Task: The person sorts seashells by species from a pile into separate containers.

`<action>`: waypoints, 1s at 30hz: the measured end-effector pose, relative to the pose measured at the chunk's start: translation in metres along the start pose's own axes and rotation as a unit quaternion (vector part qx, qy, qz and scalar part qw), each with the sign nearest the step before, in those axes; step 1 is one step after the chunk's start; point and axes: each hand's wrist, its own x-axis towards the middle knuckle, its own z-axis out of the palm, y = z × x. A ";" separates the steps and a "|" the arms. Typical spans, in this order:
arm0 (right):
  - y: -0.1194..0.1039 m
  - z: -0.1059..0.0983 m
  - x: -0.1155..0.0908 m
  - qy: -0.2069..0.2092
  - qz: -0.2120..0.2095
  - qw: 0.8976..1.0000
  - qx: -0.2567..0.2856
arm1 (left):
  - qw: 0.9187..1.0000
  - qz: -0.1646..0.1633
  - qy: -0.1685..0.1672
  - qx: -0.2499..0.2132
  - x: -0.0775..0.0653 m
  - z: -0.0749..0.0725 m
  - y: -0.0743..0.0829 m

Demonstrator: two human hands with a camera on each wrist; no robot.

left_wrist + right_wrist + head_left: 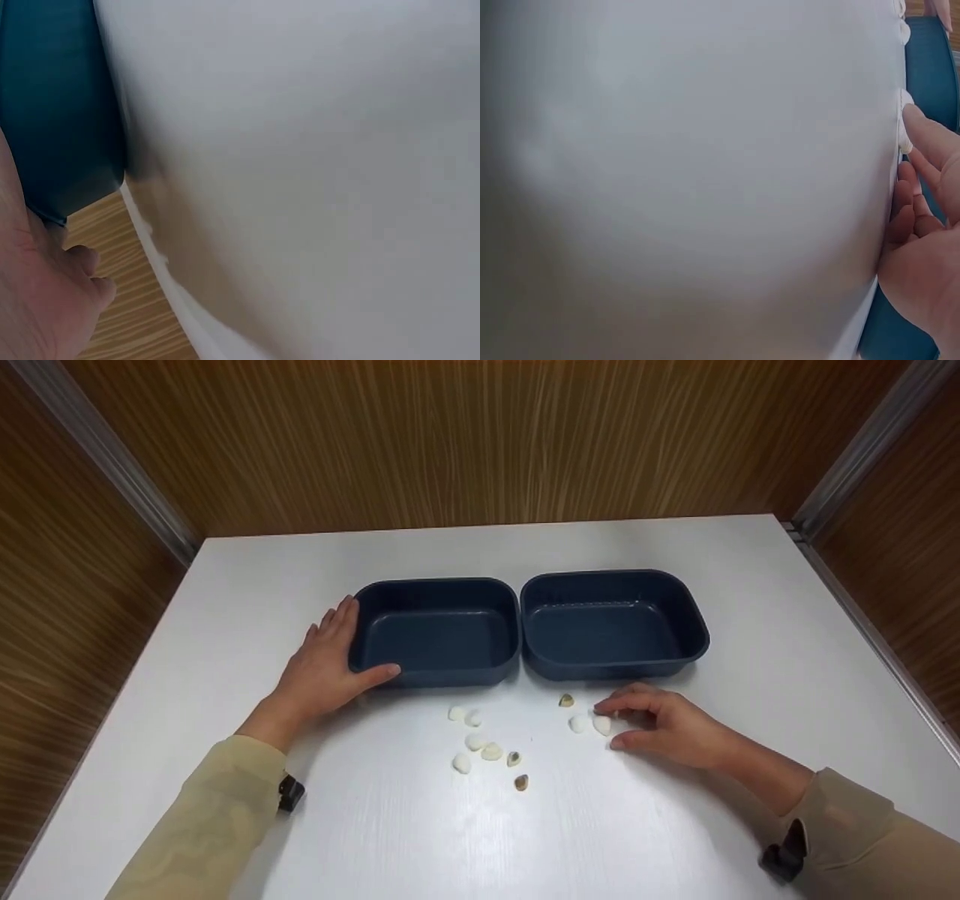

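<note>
Two dark blue rectangular containers stand side by side on the white table. My left hand (319, 667) rests against the left container (435, 679), its fingers along the left side and its thumb over the front rim. In the left wrist view, that container's wall (64, 112) shows beside the hand. My right hand (679, 727) is in front of the right container (615, 667). Its thumb and fingers stand apart around a small white shell (602, 725), with no clear pinch. Beside this lie another white shell (577, 724) and a brownish shell (566, 700).
Several white shells, one of them at the front (461, 763), lie scattered before the left container. Two brownish shells, the nearer (521, 783) and the farther (514, 758), are close by. Wood-patterned panels (480, 442) surround the table's back and sides.
</note>
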 end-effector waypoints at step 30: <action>0.001 0.006 0.002 0.017 -0.019 0.999 -0.033 | 1.000 -0.003 -0.007 0.010 0.000 -0.001 0.000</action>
